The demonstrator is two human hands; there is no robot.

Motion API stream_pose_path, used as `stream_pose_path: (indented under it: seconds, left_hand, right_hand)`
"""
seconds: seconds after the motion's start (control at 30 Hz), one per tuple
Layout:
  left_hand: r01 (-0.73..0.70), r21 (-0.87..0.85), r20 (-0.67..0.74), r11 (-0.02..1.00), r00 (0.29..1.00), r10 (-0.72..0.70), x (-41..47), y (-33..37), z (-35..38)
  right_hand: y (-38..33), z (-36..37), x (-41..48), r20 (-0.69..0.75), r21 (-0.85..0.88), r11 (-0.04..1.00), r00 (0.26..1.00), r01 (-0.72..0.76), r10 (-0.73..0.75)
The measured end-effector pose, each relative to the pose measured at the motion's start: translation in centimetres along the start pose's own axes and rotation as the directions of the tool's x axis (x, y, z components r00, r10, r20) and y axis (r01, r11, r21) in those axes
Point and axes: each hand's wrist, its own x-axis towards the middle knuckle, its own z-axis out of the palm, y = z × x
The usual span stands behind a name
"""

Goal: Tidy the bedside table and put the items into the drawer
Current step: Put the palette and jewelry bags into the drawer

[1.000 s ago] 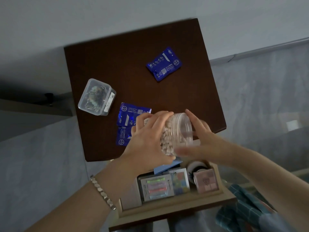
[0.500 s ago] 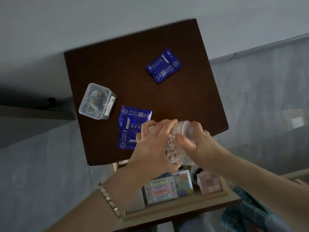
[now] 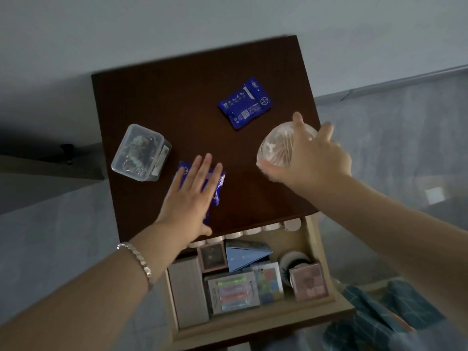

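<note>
Nearest is the open drawer [image 3: 253, 325], and it is almost full. It holds a grey box [image 3: 188, 292], a pack of bright strips [image 3: 233, 292], a blue folded paper [image 3: 245, 257], a pink box [image 3: 309, 282] and a row of small round lids [image 3: 250, 231] at the back.

Just behind the drawer, on the counter [image 3: 177, 97], the left hand [image 3: 190, 198] lies over the blue packets [image 3: 220, 181]. Its fingers [image 3: 202, 168] are straight and loose and hold nothing.

Behind the drawer's right side, the right hand [image 3: 314, 158] has its fingers curled round a clear jar [image 3: 276, 148] of thin sticks.

I think the packets go in next. Slide the fingers under them so they lift together. Keep the jar level and look for a gap first.

Further back on the left is a clear box [image 3: 141, 153] of small bits that I cannot make out. Farthest from the drawer lies one more packet [image 3: 245, 102].
</note>
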Motion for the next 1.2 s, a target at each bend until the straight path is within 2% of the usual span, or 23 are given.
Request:
stream_pose_path:
  seconds: [0.1,0.2,0.23,0.3,0.33,0.4,0.47,0.5,0.6,0.7,0.77,0.83,0.9,0.97,1.03,1.1,1.13,1.17,1.2]
  left_hand:
    - [-0.005,0.103,0.107,0.995,0.994,-0.006,0.4,-2.3,0.8]
    - [-0.018,0.111,0.171,0.994,0.985,-0.001,0.9,-3.4,1.4]
    - [-0.025,0.097,0.182,0.995,0.983,0.007,1.1,-3.6,1.6]
    - [-0.042,0.065,0.179,0.997,0.983,0.030,1.3,-3.6,1.7]
    - [-0.054,0.056,0.169,0.997,0.985,0.044,1.2,-3.7,1.7]
    - [-0.088,0.065,0.152,0.994,0.985,0.077,0.6,-4.1,1.6]
    - [-0.127,0.093,0.143,0.988,0.983,0.113,0.2,-4.1,2.0]
    - [-0.144,0.118,0.139,0.983,0.982,0.127,-0.1,-4.2,2.3]
    - [-0.191,0.209,0.128,0.959,0.978,0.166,-0.6,-4.1,3.1]
    - [-0.185,0.223,0.129,0.957,0.979,0.160,-0.9,-4.2,3.3]
    - [-0.145,0.155,0.091,0.977,0.987,0.132,-1.0,-4.3,3.0]
    - [-0.073,-0.061,-0.004,0.995,0.997,0.073,-1.3,-4.7,2.6]
    - [0.001,-0.352,-0.115,0.936,0.992,-0.045,-2.0,-4.8,1.9]
    - [0.098,-0.632,-0.125,0.769,0.966,-0.226,-2.8,-5.0,1.3]
    - [0.157,-0.793,-0.064,0.589,0.939,-0.337,-3.2,-4.8,0.8]
    - [0.154,-0.850,-0.024,0.503,0.944,-0.330,-3.6,-4.8,0.4]
    - [0.146,-0.864,-0.003,0.482,0.956,-0.294,-3.9,-4.7,0.1]
    - [0.140,-0.874,0.018,0.466,0.966,-0.257,-4.1,-4.6,-0.4]
    - [0.140,-0.886,0.046,0.442,0.975,-0.217,-4.3,-4.2,-0.8]
  right_hand:
    - [-0.9,-1.0,1.8,-0.033,-0.152,0.988,0.999,-0.016,0.011]
    - [-3.7,-2.6,4.1,-0.191,-0.153,0.975,0.963,0.162,-0.190]
    - [-5.0,-2.6,5.2,-0.200,-0.119,0.965,0.946,0.236,-0.256]
    - [-7.5,-1.6,7.7,-0.104,-0.114,0.950,0.948,0.289,-0.301]
    - [-8.6,-0.7,8.9,-0.019,-0.131,0.955,0.962,0.268,-0.272]
    - [-10.2,1.4,11.0,0.132,-0.123,0.982,0.983,0.142,-0.126]
    - [-10.7,3.0,11.9,0.158,-0.044,0.999,0.987,0.021,-0.014]
    - [-10.8,3.6,11.8,0.116,-0.010,1.000,0.993,0.013,-0.011]
    - [-11.3,4.6,9.9,-0.017,-0.105,0.983,0.988,0.150,-0.152]
    - [-11.2,5.2,7.3,0.018,-0.207,0.920,0.942,0.332,-0.336]
    - [-10.3,5.1,5.7,0.001,-0.082,0.927,0.930,0.366,-0.367]
    - [-9.2,4.7,3.4,-0.076,0.200,0.931,0.952,0.306,-0.296]
    - [-8.1,4.5,0.2,-0.145,0.495,0.836,0.971,0.238,-0.191]
    - [-7.3,4.4,-3.4,-0.176,0.677,0.695,0.970,0.242,-0.167]
    - [-6.4,4.0,-6.5,-0.099,0.853,0.497,0.985,0.157,-0.140]
    - [-5.6,4.2,-7.9,0.060,0.983,0.178,0.990,-0.037,-0.130]
    - [-5.1,4.3,-8.2,0.169,0.986,0.016,0.976,-0.168,-0.135]
    - [-4.7,4.5,-8.1,0.253,0.959,-0.088,0.954,-0.269,-0.159]
    - [-4.2,4.5,-8.1,0.304,0.939,-0.109,0.935,-0.326,-0.181]
